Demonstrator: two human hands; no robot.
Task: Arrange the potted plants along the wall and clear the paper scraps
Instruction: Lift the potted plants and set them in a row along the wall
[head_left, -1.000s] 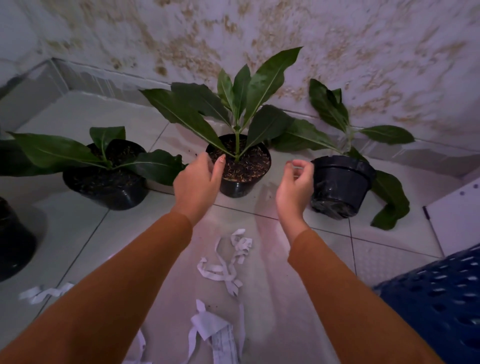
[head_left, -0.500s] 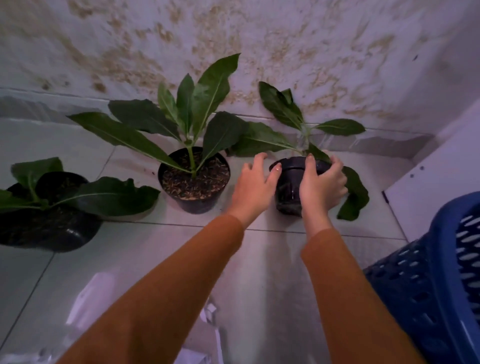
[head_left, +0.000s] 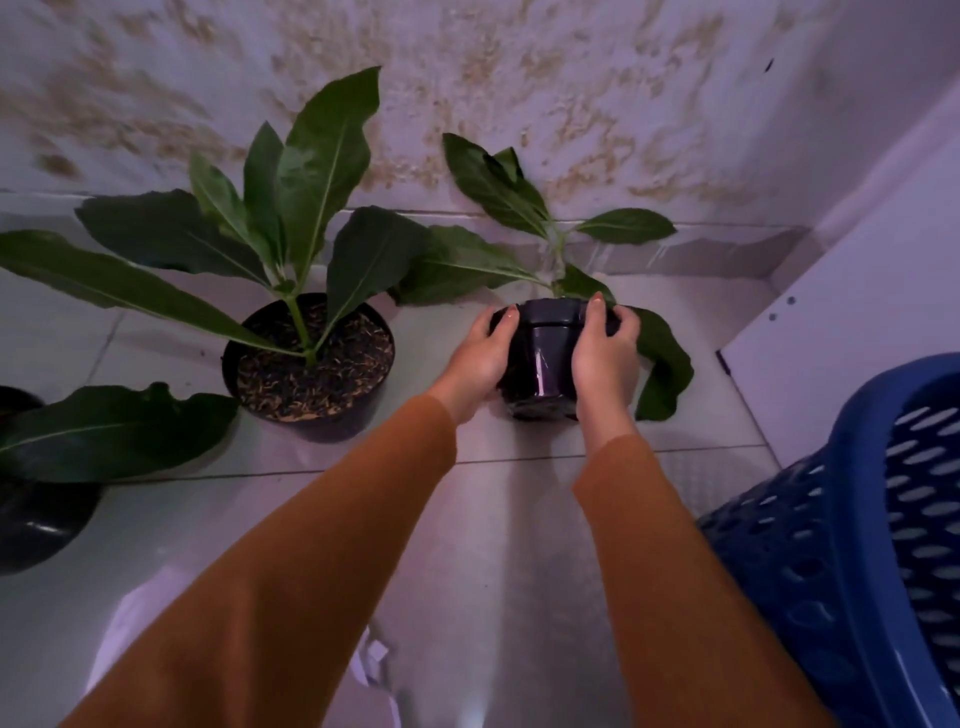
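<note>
A small black pot (head_left: 545, 358) with a leafy plant stands on the tiled floor near the stained wall, right of centre. My left hand (head_left: 480, 358) clasps its left side and my right hand (head_left: 605, 358) clasps its right side, fingers over the rim. A larger potted plant (head_left: 311, 364) with broad green leaves stands to its left. A third pot (head_left: 36, 514) sits at the far left edge, partly cut off. Paper scraps (head_left: 371, 662) lie on the floor near the bottom, mostly hidden by my left arm.
A blue perforated plastic basket (head_left: 857, 545) fills the lower right. A white panel (head_left: 857, 322) stands along the right side, meeting the wall (head_left: 571, 104) in a corner. Grey floor tiles (head_left: 519, 545) stretch between my arms.
Both hands left the middle pot, moved right and closed around the small black pot. The view shifted right, bringing the blue basket in and most paper scraps out of sight.
</note>
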